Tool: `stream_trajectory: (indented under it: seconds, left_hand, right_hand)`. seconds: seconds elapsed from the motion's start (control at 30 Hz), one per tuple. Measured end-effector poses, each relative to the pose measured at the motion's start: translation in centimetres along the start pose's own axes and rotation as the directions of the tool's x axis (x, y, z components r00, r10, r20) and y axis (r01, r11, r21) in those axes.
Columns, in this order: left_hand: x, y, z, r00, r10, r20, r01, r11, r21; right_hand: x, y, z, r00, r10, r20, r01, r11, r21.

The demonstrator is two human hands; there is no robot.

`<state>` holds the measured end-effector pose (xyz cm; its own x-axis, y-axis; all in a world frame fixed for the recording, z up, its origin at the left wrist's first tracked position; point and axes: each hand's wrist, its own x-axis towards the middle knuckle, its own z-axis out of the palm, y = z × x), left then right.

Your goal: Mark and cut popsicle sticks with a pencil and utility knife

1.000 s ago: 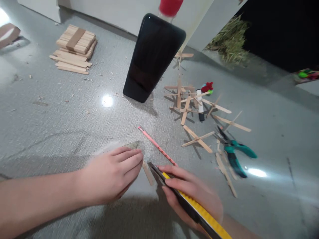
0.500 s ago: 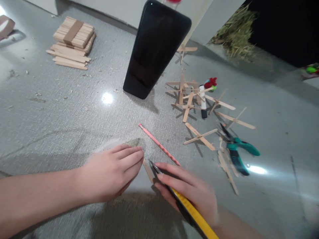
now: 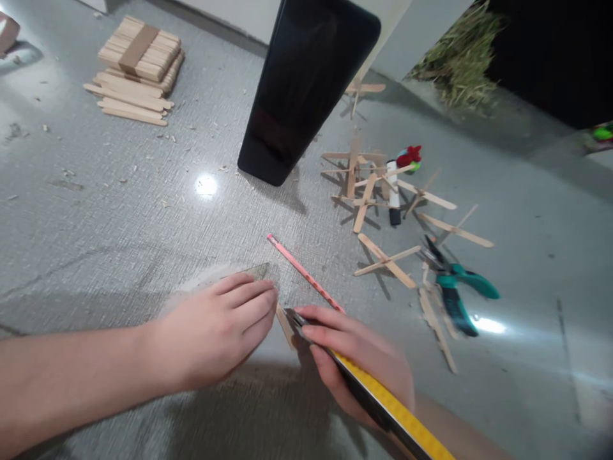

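My left hand (image 3: 225, 326) is pressed down with its fingers together over one end of a wooden craft stick (image 3: 286, 328), whose other end sticks out to the right. A thin see-through sheet with a straight edge (image 3: 261, 271) shows past those fingertips; the rest of it is hidden. In my right hand (image 3: 359, 358) is a yellow and black utility knife (image 3: 390, 402), gripped near its metal front end. Its tip lies close beside the craft stick; whether it touches cannot be seen. A pink pencil (image 3: 306, 275) lies just beyond my right fingers.
A dark phone (image 3: 306, 96) stands upright ahead. Banded craft sticks (image 3: 138, 51) and loose ones lie at the far left. To the right are several crossed-stick pieces (image 3: 385, 260), a white marker (image 3: 393, 195) and teal-handled pliers (image 3: 460, 281). Straw (image 3: 464, 57) lies at the back.
My right thumb has shifted forward along the knife, and the knife's tip has moved slightly left and up. My left hand stays in place. The view has shifted slightly.
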<state>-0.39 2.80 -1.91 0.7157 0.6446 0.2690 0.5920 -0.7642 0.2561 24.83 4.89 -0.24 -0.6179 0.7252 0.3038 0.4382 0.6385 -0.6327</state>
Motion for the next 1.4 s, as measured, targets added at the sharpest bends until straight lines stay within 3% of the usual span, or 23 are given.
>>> stream_trajectory:
  seconds: [1.4]
  left_hand:
    - [-0.07,-0.34,-0.07,1.000,0.024,0.012,-0.023,1.000,-0.020]
  right_hand:
    - [0.25,-0.19,0.29,1.000,0.003,0.011,-0.003,1.000,0.016]
